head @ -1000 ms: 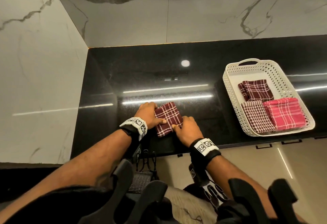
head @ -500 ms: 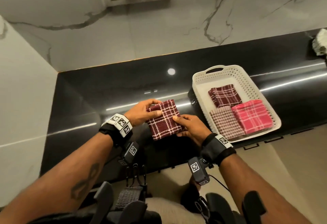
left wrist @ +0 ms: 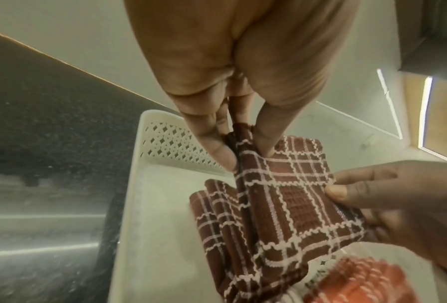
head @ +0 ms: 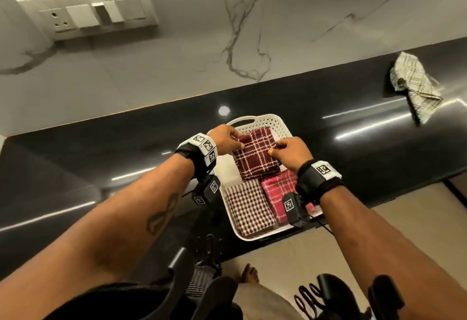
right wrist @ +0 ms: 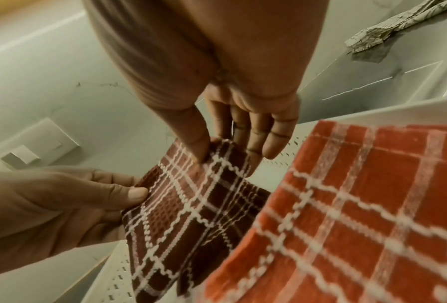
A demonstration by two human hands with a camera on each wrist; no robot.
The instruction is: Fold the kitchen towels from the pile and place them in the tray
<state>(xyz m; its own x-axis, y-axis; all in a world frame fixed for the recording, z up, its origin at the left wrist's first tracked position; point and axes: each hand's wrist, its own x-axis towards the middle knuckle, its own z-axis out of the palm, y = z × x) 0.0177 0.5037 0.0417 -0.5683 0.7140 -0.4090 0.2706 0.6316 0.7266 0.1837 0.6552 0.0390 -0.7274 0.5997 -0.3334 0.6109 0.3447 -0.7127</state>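
Note:
A folded maroon plaid towel hangs just above the far half of the white perforated tray. My left hand pinches its left edge between thumb and fingers. My right hand pinches its right edge, thumb on top. Beneath the held towel lies another folded maroon towel. In the tray's near half sit a small-checked towel and a pink plaid towel. A crumpled cream towel lies on the counter at the far right.
The tray stands near the front edge of the glossy black countertop. A marble wall with a switch plate rises behind it. Below the counter edge is pale floor with a foot.
Both hands lifted the folded maroon towel off the counter and carried it to the right, over the tray. The head view swung right and now shows the cream towel.

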